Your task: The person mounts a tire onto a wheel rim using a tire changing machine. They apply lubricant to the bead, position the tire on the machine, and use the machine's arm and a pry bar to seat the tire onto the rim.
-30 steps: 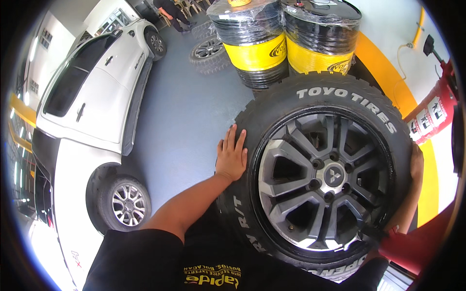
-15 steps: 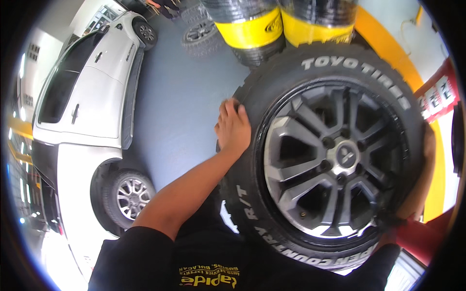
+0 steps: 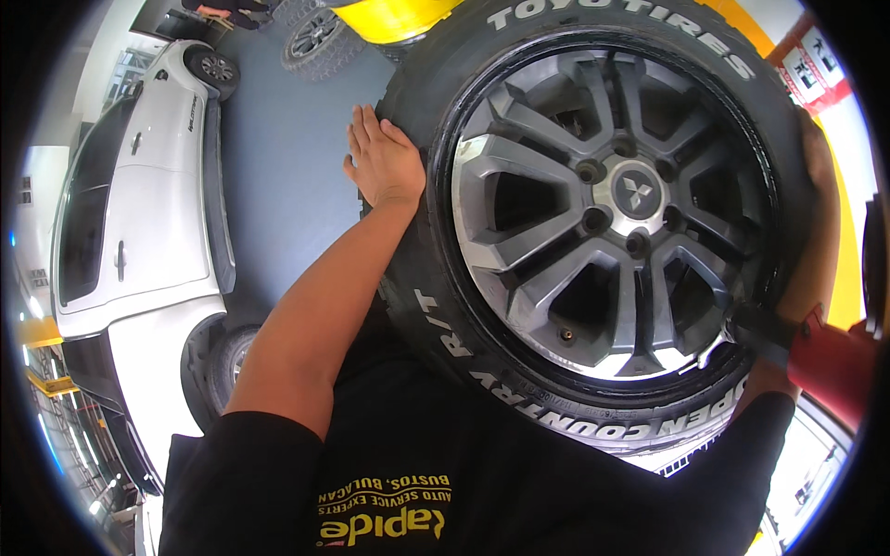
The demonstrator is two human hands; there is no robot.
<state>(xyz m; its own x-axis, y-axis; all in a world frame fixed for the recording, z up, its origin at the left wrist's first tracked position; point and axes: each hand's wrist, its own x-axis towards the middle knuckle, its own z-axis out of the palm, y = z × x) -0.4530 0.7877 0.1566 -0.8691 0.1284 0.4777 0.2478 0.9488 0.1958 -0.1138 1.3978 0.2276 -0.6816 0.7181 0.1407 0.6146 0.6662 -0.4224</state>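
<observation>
A large black tyre [image 3: 419, 269] with raised white lettering sits around a grey and silver alloy wheel [image 3: 519, 255] with paired spokes, face up in front of me. My left hand [image 3: 385, 159] lies against the tyre's left edge, palm on the tread side, its fingers stretched out and apart. My right hand [image 3: 818, 153] presses along the tyre's right edge; its fingertips are hidden. Near my right forearm, a red machine arm [image 3: 830, 366] with a black head reaches over the tyre to the rim's lower right edge. A valve stem [image 3: 566, 334] shows inside the wheel's lower left part.
A white pickup truck [image 3: 153, 204] stands on the left over the grey-blue floor [image 3: 278, 176]. Wheels with tyres [image 3: 320, 42] lie at the far end, close to a yellow-wrapped tyre stack [image 3: 394, 20]. Part of a person [image 3: 222, 9] shows at the top left.
My view has shifted, so the wheel and the stacked tyres sit higher and further left in the picture. My left hand's fingers have straightened from a bent pose against the tread.
</observation>
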